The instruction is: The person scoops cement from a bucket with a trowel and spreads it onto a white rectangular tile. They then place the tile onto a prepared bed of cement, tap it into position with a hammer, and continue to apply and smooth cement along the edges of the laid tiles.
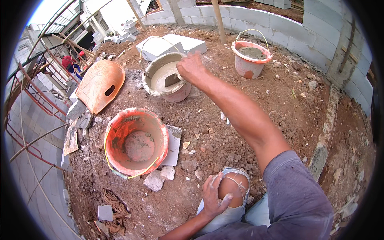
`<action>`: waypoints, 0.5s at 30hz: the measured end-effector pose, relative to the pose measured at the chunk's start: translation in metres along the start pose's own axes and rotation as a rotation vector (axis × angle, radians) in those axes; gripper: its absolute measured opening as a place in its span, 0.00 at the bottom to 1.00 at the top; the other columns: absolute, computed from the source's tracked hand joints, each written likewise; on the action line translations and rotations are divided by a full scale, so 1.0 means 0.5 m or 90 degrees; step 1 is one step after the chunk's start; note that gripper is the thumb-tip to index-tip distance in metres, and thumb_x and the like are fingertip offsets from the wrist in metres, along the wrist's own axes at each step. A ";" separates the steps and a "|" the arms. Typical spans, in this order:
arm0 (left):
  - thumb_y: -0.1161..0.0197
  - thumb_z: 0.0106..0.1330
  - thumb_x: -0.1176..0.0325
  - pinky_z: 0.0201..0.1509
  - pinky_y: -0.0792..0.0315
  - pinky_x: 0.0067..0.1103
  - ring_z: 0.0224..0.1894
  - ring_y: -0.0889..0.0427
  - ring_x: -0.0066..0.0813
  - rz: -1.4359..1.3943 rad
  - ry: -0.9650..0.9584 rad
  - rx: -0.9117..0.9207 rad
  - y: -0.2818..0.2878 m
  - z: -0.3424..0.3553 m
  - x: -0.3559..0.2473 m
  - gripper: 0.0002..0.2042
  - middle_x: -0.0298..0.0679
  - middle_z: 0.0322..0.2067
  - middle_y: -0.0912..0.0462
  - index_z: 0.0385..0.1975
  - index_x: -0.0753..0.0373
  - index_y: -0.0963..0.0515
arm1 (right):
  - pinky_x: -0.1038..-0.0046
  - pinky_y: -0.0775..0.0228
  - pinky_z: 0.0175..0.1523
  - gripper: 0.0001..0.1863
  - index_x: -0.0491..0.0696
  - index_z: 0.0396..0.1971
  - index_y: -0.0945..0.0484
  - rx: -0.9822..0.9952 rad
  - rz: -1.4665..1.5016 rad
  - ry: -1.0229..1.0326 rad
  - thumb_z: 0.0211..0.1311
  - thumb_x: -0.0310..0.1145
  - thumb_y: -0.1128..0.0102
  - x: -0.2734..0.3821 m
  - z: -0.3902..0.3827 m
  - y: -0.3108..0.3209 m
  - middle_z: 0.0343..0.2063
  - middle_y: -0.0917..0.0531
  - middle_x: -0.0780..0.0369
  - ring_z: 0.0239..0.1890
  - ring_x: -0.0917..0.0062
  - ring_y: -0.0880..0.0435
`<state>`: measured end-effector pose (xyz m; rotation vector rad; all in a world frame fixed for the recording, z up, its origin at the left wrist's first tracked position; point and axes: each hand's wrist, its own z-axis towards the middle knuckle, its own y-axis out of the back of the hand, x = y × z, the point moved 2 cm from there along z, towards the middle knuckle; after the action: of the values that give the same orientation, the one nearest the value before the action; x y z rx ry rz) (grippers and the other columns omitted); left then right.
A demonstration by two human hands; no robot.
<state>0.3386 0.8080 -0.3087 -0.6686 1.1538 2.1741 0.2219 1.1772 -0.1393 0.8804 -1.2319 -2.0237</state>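
My right arm reaches out to a bucket of wet grey mortar. At its right rim my right hand, slightly blurred, is closed around what appears to be a trowel; the flat blade shows inside the bucket, the handle is hidden by my fingers. My left hand lies by my bent knee, fingers apart, holding nothing. Closer to me, an orange bucket with mortar residue on its walls tilts toward me, its yellow handle hanging down over the near rim.
Another mortar-filled bucket stands at the far right. White blocks lie behind the middle bucket. An orange shield-shaped panel is at the left. Rubble dots the soil. A curved block wall runs behind; a person is far left.
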 end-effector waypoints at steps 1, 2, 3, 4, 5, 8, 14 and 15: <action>0.34 0.65 0.56 0.71 0.42 0.47 0.62 0.24 0.51 -0.005 0.005 0.011 0.001 0.002 0.007 0.35 0.57 0.61 0.26 0.66 0.74 0.36 | 0.57 0.24 0.48 0.10 0.50 0.42 0.16 -0.005 0.030 -0.018 0.64 0.30 0.42 0.005 0.006 -0.028 0.40 0.16 0.58 0.46 0.63 0.17; 0.34 0.65 0.56 0.71 0.42 0.47 0.61 0.24 0.51 -0.012 0.010 0.022 -0.001 0.005 0.014 0.35 0.57 0.61 0.25 0.65 0.74 0.36 | 0.58 0.24 0.50 0.10 0.49 0.43 0.15 -0.009 0.058 -0.038 0.64 0.30 0.42 0.009 0.008 -0.058 0.42 0.16 0.57 0.47 0.63 0.18; 0.34 0.65 0.56 0.71 0.41 0.47 0.61 0.24 0.51 -0.009 0.016 0.032 0.003 0.008 0.023 0.34 0.57 0.60 0.25 0.65 0.74 0.35 | 0.58 0.24 0.52 0.11 0.49 0.43 0.15 -0.019 0.094 -0.054 0.64 0.30 0.42 0.022 0.008 -0.064 0.44 0.17 0.57 0.48 0.62 0.18; 0.35 0.65 0.56 0.70 0.41 0.46 0.61 0.24 0.51 -0.005 0.015 0.029 0.008 0.011 0.031 0.34 0.57 0.60 0.24 0.65 0.73 0.35 | 0.57 0.25 0.55 0.14 0.47 0.48 0.18 0.008 0.127 -0.047 0.64 0.30 0.43 0.020 0.002 -0.070 0.53 0.22 0.54 0.53 0.59 0.21; 0.35 0.65 0.56 0.70 0.40 0.46 0.61 0.23 0.51 -0.003 0.012 0.028 0.012 0.013 0.038 0.33 0.56 0.60 0.24 0.64 0.73 0.34 | 0.56 0.25 0.56 0.17 0.47 0.52 0.20 -0.062 0.163 -0.062 0.63 0.30 0.42 0.017 -0.012 -0.076 0.54 0.23 0.53 0.55 0.58 0.22; 0.35 0.65 0.56 0.70 0.40 0.46 0.60 0.23 0.52 -0.016 -0.003 0.024 0.016 0.028 0.058 0.33 0.56 0.59 0.23 0.64 0.73 0.33 | 0.54 0.26 0.58 0.26 0.47 0.60 0.27 -0.237 0.259 -0.113 0.61 0.31 0.38 -0.012 -0.093 -0.089 0.56 0.27 0.50 0.58 0.54 0.25; 0.35 0.66 0.54 0.70 0.40 0.46 0.65 0.28 0.51 -0.040 -0.039 0.112 -0.044 0.073 0.012 0.34 0.58 0.61 0.27 0.64 0.72 0.34 | 0.52 0.26 0.60 0.36 0.50 0.69 0.36 -0.099 0.437 -0.281 0.61 0.30 0.35 -0.154 -0.466 -0.116 0.57 0.30 0.45 0.58 0.49 0.25; 0.35 0.66 0.53 0.70 0.41 0.46 0.66 0.30 0.52 -0.065 -0.039 0.154 -0.064 0.073 -0.005 0.35 0.59 0.62 0.28 0.65 0.73 0.34 | 0.51 0.25 0.58 0.33 0.48 0.66 0.34 0.018 0.454 -0.295 0.60 0.30 0.35 -0.174 -0.547 -0.134 0.53 0.28 0.46 0.56 0.49 0.23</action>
<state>0.3571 0.8532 -0.3066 -0.5395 1.2957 1.9171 0.4788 1.1310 -0.2754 -0.0645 -1.5386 -1.6429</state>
